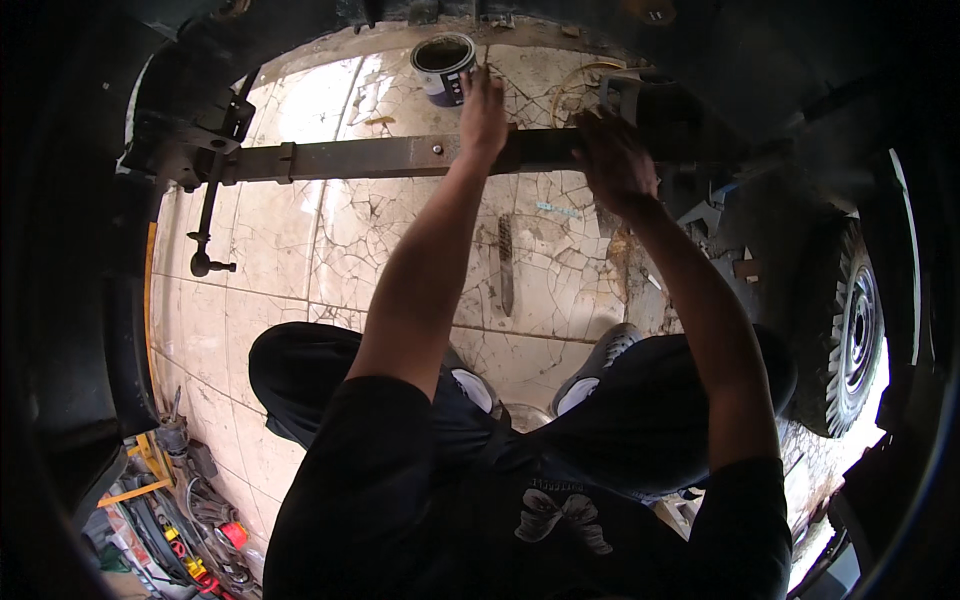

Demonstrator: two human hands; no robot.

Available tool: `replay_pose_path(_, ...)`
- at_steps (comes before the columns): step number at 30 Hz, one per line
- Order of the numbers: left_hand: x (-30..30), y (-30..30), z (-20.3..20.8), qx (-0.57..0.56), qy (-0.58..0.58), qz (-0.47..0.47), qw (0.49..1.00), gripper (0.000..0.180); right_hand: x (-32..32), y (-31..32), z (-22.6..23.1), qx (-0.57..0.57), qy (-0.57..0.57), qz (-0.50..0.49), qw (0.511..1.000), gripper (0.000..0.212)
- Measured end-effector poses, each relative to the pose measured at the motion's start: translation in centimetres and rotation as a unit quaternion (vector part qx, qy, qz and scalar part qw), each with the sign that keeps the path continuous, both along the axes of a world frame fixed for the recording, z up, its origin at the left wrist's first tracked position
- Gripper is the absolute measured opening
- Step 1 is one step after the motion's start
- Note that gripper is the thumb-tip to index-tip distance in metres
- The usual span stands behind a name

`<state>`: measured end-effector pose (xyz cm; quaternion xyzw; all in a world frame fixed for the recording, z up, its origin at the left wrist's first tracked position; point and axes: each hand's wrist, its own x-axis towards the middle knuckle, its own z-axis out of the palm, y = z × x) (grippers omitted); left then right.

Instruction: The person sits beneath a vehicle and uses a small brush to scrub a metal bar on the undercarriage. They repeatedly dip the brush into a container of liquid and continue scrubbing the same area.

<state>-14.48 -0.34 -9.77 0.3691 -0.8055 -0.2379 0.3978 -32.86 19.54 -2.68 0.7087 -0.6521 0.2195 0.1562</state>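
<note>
A long dark metal beam (370,157) runs crosswise in front of me, above the tiled floor. My left hand (484,118) reaches over it with fingers stretched out, its fingertips beside an open paint can (443,92) with a dark label. Whether they touch the can, I cannot tell. On the beam's right part lies my right hand (618,165), its fingers extended in shadow, and I see nothing in them. A narrow dark file-like strip (506,265) lies on the floor between my feet and the beam.
At the beam's left end hangs a rod with a ball joint (203,262). A knobbly tyre (852,325) stands at the right. Tools and parts (185,520) are heaped at the lower left. Dark vehicle bodywork surrounds me overhead. The floor tiles (400,230) are cracked.
</note>
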Motion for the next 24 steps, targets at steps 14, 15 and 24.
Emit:
replay_pose_path(14,11.3,-2.0,7.5,0.159,-0.072,-0.022,0.984,0.062,15.1,-7.2,-0.7,0.09,-0.081,0.019,0.992,0.084)
replay_pose_path(15,12.4,-2.8,7.6,0.11,-0.214,0.009,0.971,0.06,15.8,-6.9,-1.3,0.103,-0.051,0.005,0.993,0.088)
replay_pose_path(24,18.6,2.0,4.4,-0.072,-0.447,0.105,0.885,0.062,14.8,-6.1,-2.7,0.165,-0.005,0.017,0.986,0.112)
